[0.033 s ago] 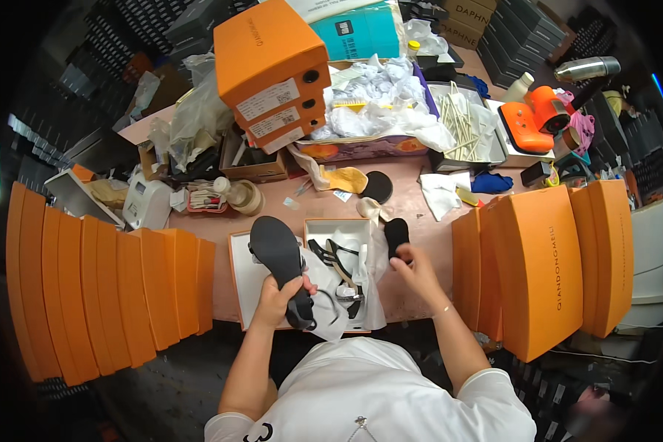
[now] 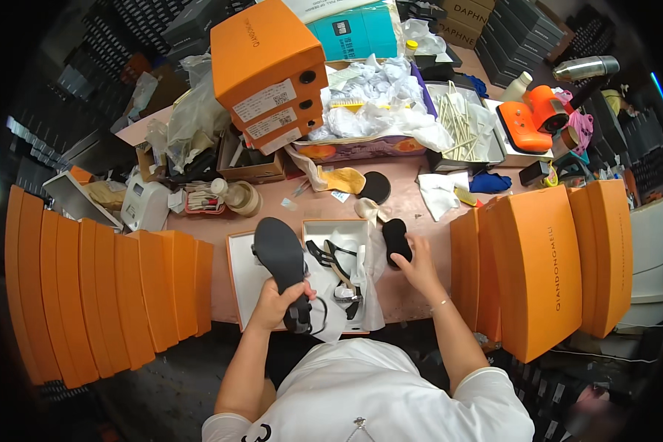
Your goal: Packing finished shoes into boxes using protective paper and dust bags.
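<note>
My left hand (image 2: 278, 303) is closed around a black sandal (image 2: 278, 247), its dark sole facing up and a thin strap hanging near the heel. Beneath it, the open shoe box (image 2: 368, 234) holds a second black strappy sandal (image 2: 339, 264) along with white tissue paper (image 2: 374, 295). Just right of the box lies a black oblong pad (image 2: 395, 239), perhaps a sponge. My right hand (image 2: 422, 267) is beside this pad with thumb and fingers apart, the thumb at the pad's right edge. Whether it touches the pad is hard to tell.
Orange shoe boxes stand in rows at left (image 2: 110, 295) and right (image 2: 538, 265). Further back are stacked orange boxes (image 2: 269, 55), a carton of crumpled paper (image 2: 376, 92), a box of thin sticks (image 2: 457, 125), a bottle (image 2: 232, 195), a white cloth (image 2: 440, 193) and a round black lid (image 2: 376, 187).
The held sandal has shifted slightly right and tilted. My right hand has moved a little right and its fingers have spread, showing more of the black pad.
</note>
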